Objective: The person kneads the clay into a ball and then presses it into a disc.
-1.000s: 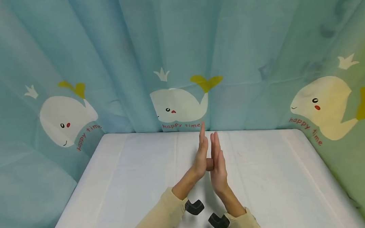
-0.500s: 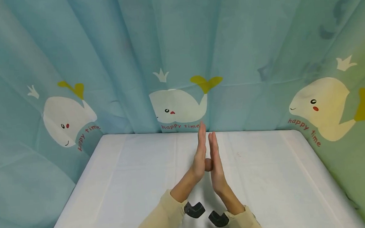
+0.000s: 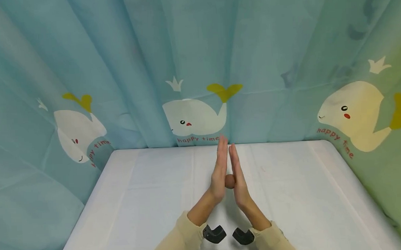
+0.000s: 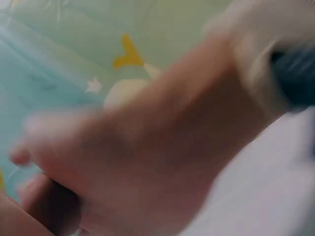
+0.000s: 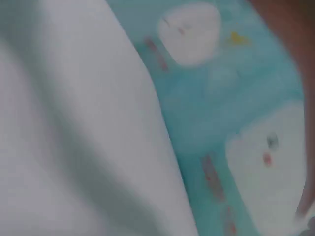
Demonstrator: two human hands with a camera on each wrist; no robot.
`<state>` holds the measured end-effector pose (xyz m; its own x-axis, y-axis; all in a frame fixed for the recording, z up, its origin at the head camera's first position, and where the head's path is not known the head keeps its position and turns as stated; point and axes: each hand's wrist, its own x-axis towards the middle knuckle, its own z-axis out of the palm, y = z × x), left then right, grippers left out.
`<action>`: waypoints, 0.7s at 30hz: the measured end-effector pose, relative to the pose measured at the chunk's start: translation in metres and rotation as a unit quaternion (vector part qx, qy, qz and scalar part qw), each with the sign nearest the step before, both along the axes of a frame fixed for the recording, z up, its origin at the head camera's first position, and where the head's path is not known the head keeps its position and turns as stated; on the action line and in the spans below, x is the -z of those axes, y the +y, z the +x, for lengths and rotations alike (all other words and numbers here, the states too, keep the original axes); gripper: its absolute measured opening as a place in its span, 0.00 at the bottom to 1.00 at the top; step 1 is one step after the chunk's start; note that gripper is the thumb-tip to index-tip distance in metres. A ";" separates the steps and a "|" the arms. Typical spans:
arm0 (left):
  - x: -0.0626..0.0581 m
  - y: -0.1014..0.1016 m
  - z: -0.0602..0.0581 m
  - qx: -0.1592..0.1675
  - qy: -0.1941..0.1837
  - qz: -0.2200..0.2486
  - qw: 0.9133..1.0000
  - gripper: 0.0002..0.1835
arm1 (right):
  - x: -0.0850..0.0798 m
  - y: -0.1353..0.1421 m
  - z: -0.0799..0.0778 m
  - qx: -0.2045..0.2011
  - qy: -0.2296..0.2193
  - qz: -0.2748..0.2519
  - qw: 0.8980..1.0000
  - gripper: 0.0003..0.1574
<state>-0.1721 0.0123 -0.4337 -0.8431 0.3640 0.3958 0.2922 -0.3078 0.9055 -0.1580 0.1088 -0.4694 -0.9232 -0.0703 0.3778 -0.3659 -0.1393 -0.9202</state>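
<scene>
A small brown ball with a smooth, clay-like look sits between my two flat palms over the middle of the table. My left hand presses it from the left, fingers straight and pointing away. From the other side my right hand leans against it with fingers extended too. The fingertips of both hands tilt toward each other, close together. In the left wrist view the ball is dark and partly hidden beside my blurred left palm. Only a blurred strip of my right hand shows at the right wrist view's edge.
A white table lies below the hands, its far edge against a blue-green curtain printed with whales. Black wrist mounts stick out from the beige sleeves.
The palms have slid slightly against each other: the left hand drew back a little and the right moved forward. The thumbs, seen earlier, are now hidden, and the brown piece looks rounder.
</scene>
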 end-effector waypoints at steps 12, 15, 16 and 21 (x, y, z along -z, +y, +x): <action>0.023 0.011 0.011 0.001 -0.037 -0.006 0.999 0.34 | -0.008 0.015 -0.021 0.051 0.023 0.045 0.997 0.35; 0.013 0.009 0.011 0.003 -0.031 0.013 0.999 0.36 | 0.004 0.016 -0.020 0.030 0.005 0.025 0.999 0.35; 0.011 0.007 0.009 -0.003 -0.035 0.016 0.999 0.36 | 0.006 0.013 -0.016 0.018 0.004 0.019 1.000 0.35; 0.020 0.006 -0.011 -0.062 -0.050 -0.002 0.997 0.33 | -0.003 -0.006 0.010 -0.005 0.061 0.024 0.998 0.35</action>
<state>-0.1834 0.0186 -0.4533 -0.9173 0.2554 0.3057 0.2356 -0.2710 0.9333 -0.1477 0.1026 -0.4663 -0.8701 -0.1009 0.4824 -0.4736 -0.1001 -0.8750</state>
